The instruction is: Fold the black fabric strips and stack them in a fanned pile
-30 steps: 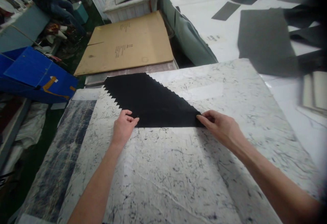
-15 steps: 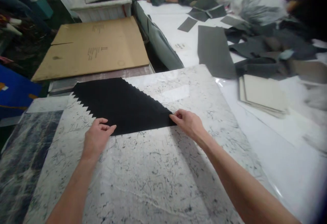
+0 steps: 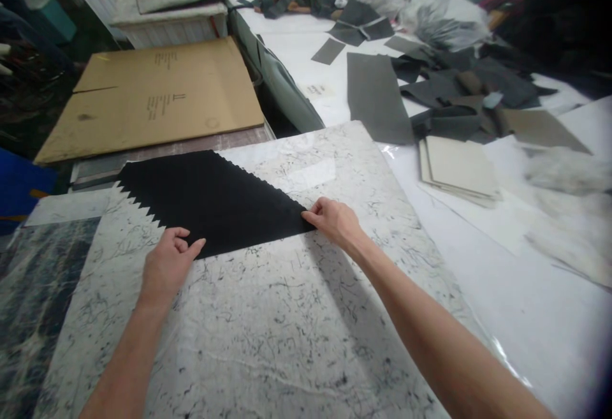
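A flat black piece of fabric [image 3: 205,205] with zigzag edges on its left and right sides lies on a pale, speckled board [image 3: 268,330]. My left hand [image 3: 167,259] is at its near left corner, fingers curled and thumb resting along the near edge. At the near right corner, my right hand [image 3: 335,221] pinches the fabric between thumb and fingers. The near edge runs straight between both hands.
A cardboard sheet [image 3: 157,97] lies beyond the board. On the white table [image 3: 478,266] to the right are a dark grey sheet [image 3: 377,97], stacked cream cards [image 3: 461,167], dark scraps [image 3: 444,94] and clear plastic bags [image 3: 444,14]. A white crate [image 3: 172,30] stands at the back.
The whole view has shifted, so the scene sits further left. Both hands keep their places at the fabric's near corners, and the fabric lies the same way on the board.
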`<state>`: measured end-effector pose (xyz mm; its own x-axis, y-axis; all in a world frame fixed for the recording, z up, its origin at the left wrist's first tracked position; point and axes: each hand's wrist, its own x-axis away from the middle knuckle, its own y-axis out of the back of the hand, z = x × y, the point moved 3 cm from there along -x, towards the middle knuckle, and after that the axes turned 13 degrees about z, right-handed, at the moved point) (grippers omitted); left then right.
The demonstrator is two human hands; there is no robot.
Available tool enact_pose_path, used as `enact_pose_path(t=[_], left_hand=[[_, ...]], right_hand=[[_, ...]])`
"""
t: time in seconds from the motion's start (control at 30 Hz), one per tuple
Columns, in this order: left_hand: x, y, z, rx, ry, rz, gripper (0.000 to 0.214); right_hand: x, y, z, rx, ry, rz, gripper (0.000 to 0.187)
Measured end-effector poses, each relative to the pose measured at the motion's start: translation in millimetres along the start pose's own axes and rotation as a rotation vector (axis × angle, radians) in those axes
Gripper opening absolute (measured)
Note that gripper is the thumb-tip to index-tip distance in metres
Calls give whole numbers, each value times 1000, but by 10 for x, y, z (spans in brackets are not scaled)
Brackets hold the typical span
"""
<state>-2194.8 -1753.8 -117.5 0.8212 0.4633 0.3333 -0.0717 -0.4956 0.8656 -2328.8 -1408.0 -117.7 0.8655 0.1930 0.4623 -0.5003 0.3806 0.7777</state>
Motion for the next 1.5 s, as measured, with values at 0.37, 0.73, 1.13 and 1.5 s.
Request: enact_pose_path(t=[0.37, 0.73, 1.13, 1.5], left_hand=[[578, 165, -44, -245, -113, -210, 35], [3186, -764, -235, -123, -655, 648, 15], [3440, -1123, -244, -346, -620, 353, 14], [3209, -978, -38, 258, -375, 625, 10]], right_hand=[[215, 204, -66, 87, 30, -88, 33], [1865, -313, -807, -256, 250, 7, 33], [3234, -1104, -894, -205, 682, 333, 21], [3776, -1545, -518, 223, 1106, 399, 36]])
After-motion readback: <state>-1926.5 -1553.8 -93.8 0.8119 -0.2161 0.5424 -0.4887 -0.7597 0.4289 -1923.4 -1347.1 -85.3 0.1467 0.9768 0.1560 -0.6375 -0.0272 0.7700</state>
